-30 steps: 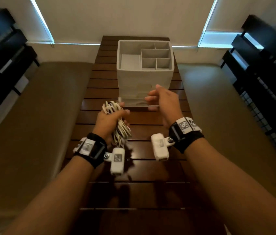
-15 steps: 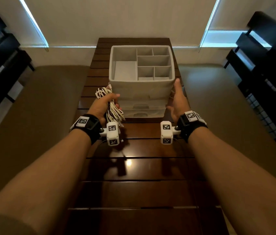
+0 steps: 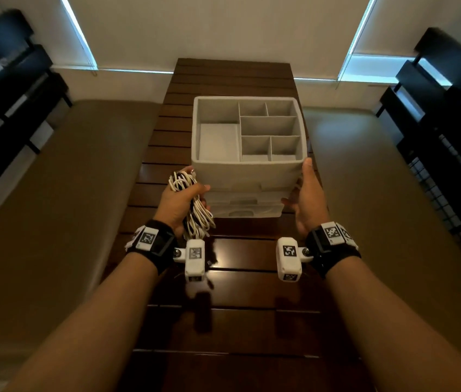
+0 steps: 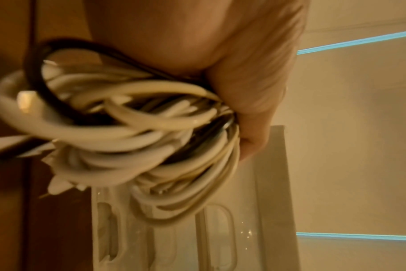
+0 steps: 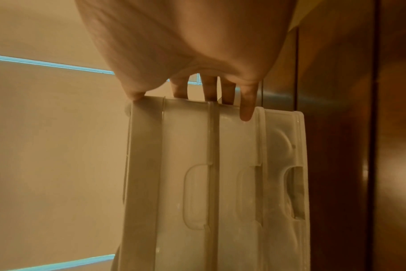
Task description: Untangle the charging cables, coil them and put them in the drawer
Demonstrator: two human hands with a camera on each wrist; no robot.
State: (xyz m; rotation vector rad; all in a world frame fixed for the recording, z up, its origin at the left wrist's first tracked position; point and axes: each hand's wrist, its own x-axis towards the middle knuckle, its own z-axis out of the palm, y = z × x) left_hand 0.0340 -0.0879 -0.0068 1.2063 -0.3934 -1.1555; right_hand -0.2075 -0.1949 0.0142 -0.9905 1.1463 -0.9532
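Note:
A white drawer unit (image 3: 247,179) with a divided tray on top stands on the slatted wooden table (image 3: 232,77). Its stacked translucent drawers (image 5: 232,183) face me and look closed. My left hand (image 3: 179,200) grips a bundle of white and black charging cables (image 3: 195,210) beside the unit's left front corner; in the left wrist view the cable loops (image 4: 137,139) fill the fist. My right hand (image 3: 305,199) lies flat against the unit's right side, fingers (image 5: 246,110) straight along the wall and thumb at the front corner.
Two tan padded benches (image 3: 54,222) flank the table. Dark slatted chairs (image 3: 450,123) stand at the far left and far right. A wall with blinds lies behind the table's far end.
Both hands have moved forward to the drawer unit. The right hand went from curled in front of the drawers to flat against the right side. The left hand still grips the cables.

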